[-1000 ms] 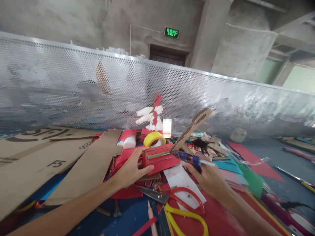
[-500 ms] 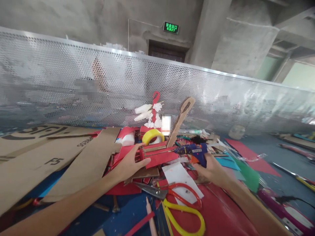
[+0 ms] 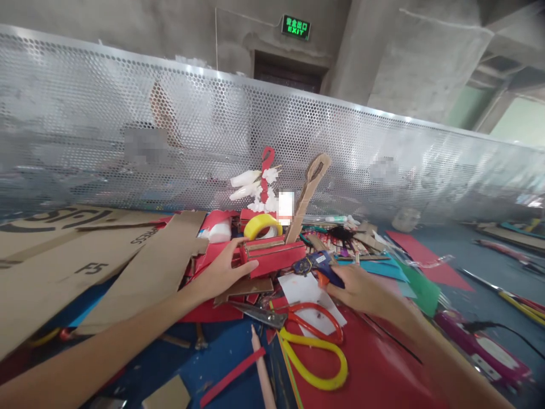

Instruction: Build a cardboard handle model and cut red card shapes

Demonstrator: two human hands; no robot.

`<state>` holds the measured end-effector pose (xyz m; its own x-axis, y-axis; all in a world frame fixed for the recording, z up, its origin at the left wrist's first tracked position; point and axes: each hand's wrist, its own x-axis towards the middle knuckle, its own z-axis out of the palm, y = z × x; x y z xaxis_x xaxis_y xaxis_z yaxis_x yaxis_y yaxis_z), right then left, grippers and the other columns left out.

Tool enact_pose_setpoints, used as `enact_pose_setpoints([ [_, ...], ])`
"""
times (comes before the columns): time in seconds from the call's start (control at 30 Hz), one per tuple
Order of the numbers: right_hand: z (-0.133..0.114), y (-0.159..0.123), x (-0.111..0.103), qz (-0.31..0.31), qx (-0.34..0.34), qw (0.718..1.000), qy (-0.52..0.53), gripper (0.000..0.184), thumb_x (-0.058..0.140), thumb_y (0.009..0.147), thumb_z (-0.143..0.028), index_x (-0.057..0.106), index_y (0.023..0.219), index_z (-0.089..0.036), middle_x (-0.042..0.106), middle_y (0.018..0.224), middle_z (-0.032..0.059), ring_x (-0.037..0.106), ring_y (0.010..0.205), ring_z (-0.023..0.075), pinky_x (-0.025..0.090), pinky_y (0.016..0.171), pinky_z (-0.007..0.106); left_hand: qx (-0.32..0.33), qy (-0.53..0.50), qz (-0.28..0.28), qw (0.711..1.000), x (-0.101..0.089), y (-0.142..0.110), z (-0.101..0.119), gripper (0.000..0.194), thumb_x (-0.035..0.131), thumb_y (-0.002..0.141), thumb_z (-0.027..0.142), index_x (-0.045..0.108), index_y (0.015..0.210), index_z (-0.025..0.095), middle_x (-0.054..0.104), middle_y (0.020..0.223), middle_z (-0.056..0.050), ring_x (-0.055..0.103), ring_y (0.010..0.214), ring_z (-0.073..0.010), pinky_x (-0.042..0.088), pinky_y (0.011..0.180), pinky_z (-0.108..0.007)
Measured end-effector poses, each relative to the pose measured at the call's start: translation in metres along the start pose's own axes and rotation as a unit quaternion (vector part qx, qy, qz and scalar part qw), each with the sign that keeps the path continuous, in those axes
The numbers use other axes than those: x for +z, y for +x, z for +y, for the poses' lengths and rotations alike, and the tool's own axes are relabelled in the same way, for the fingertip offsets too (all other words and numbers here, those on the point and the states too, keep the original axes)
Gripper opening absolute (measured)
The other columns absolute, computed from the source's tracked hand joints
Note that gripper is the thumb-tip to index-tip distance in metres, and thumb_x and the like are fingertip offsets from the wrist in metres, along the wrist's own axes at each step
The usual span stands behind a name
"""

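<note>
My left hand (image 3: 230, 266) grips the left end of a red paper-covered cardboard box (image 3: 276, 258), thumb on its near face. From the box a brown cardboard strip with a looped top (image 3: 310, 190) slants upward. My right hand (image 3: 351, 284) is closed round the handle of a blue hot glue gun (image 3: 317, 262) with an orange trigger. The gun's nozzle points left, low beside the box's right end; whether it touches cannot be told. Behind the box stands a yellow tape roll (image 3: 259, 227). White flowers on a red strip (image 3: 267, 190) rise beyond it.
Scissors with red and yellow handles (image 3: 317, 355) lie in front on red sheets (image 3: 374, 363). Large cardboard pieces (image 3: 85, 267) cover the left. A perforated metal screen (image 3: 204, 136) closes off the back, with people behind it. A purple-and-white power strip (image 3: 481, 349) lies right.
My right hand has lowered the glue gun and drawn it back from the box's top edge. My left hand keeps its hold on the box. The view has tilted slightly down.
</note>
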<state>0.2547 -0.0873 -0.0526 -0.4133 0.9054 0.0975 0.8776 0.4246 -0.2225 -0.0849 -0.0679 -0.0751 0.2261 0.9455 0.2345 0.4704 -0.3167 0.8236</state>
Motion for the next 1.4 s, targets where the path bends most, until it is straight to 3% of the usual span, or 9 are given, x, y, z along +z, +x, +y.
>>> enact_pose_setpoints([
  [0.27,-0.023,0.001,0.011,-0.019,-0.036,0.998,-0.049,0.017,0.062,0.087,-0.033,0.064,0.083,-0.017,0.07,0.081,0.0089,0.062,0.07,0.0221,0.032,0.06,0.031,0.013,-0.001,0.002,1.0,0.001,0.002,-0.004,0.064,0.062,0.087,0.054,0.043,0.141,0.023,0.056,0.143,-0.011,0.057,0.129,-0.0295,0.045,0.109,-0.046],
  [0.47,-0.038,-0.006,-0.011,0.008,-0.061,0.997,-0.055,0.017,0.067,0.088,-0.035,0.06,0.09,-0.019,0.068,0.093,0.0072,0.06,0.072,0.0195,0.036,0.061,0.031,0.024,0.015,0.006,1.0,0.002,0.004,-0.013,0.068,0.064,0.086,0.056,0.04,0.142,0.024,0.055,0.144,-0.012,0.056,0.13,-0.0288,0.043,0.111,-0.047],
  [0.6,-0.082,-0.013,-0.018,-0.022,-0.188,0.982,-0.023,0.015,0.061,0.095,-0.036,0.06,0.098,-0.022,0.068,0.098,0.0026,0.062,0.084,0.0193,0.039,0.071,0.031,0.023,0.008,0.01,1.0,0.002,0.004,-0.012,0.069,0.064,0.086,0.056,0.041,0.142,0.024,0.055,0.143,-0.012,0.057,0.128,-0.0293,0.045,0.109,-0.046],
  [0.67,-0.107,-0.015,-0.01,-0.07,-0.303,0.951,0.003,0.021,0.061,0.096,-0.041,0.061,0.105,-0.022,0.068,0.104,0.002,0.062,0.092,0.0188,0.041,0.077,0.03,0.026,0.014,0.01,1.0,0.002,0.003,-0.008,0.067,0.064,0.086,0.056,0.044,0.14,0.023,0.056,0.143,-0.011,0.056,0.129,-0.0292,0.044,0.109,-0.045],
  [0.77,-0.137,-0.012,0.011,-0.062,-0.404,0.913,-0.006,0.025,0.055,0.1,-0.044,0.062,0.108,-0.021,0.069,0.104,0.0026,0.06,0.095,0.018,0.041,0.083,0.03,0.032,0.022,0.005,0.999,0.001,0.001,-0.001,0.063,0.064,0.086,0.054,0.045,0.138,0.023,0.056,0.143,-0.011,0.054,0.131,-0.0286,0.042,0.111,-0.045],
  [0.97,-0.155,0.002,0.043,-0.046,-0.471,0.878,-0.068,0.019,0.052,0.1,-0.039,0.064,0.098,-0.024,0.071,0.094,-0.0008,0.06,0.082,0.0185,0.041,0.065,0.033,0.03,0.008,-0.002,1.0,0.0,-0.002,0.0,0.067,0.061,0.087,0.056,0.04,0.142,0.022,0.054,0.145,-0.012,0.053,0.132,-0.0287,0.039,0.114,-0.047],
  [1.07,-0.156,0.005,0.045,-0.036,-0.489,0.868,-0.076,0.017,0.05,0.099,-0.036,0.063,0.095,-0.026,0.071,0.09,-0.0026,0.06,0.081,0.0176,0.045,0.068,0.033,0.029,0.007,0.002,1.0,0.0,-0.002,0.0,0.066,0.062,0.086,0.056,0.042,0.141,0.024,0.055,0.144,-0.011,0.053,0.132,-0.0296,0.039,0.114,-0.05],
  [1.23,-0.156,0.005,0.023,-0.029,-0.487,0.868,-0.086,0.011,0.054,0.098,-0.031,0.063,0.094,-0.026,0.072,0.091,-0.0029,0.062,0.082,0.0166,0.046,0.074,0.032,0.035,-0.006,0.011,0.999,0.001,-0.002,0.0,0.065,0.062,0.086,0.053,0.045,0.142,0.025,0.054,0.147,-0.01,0.052,0.134,-0.0308,0.041,0.113,-0.05],
  [1.4,-0.142,0.031,-0.039,0.022,-0.469,0.877,-0.104,0.022,0.047,0.1,-0.012,0.066,0.104,-0.02,0.072,0.107,0.0009,0.062,0.103,0.0175,0.045,0.09,0.031,0.044,-0.006,0.025,0.999,0.002,-0.002,-0.005,0.074,0.066,0.084,0.052,0.041,0.146,0.022,0.053,0.146,-0.014,0.052,0.133,-0.0328,0.041,0.112,-0.052],
])
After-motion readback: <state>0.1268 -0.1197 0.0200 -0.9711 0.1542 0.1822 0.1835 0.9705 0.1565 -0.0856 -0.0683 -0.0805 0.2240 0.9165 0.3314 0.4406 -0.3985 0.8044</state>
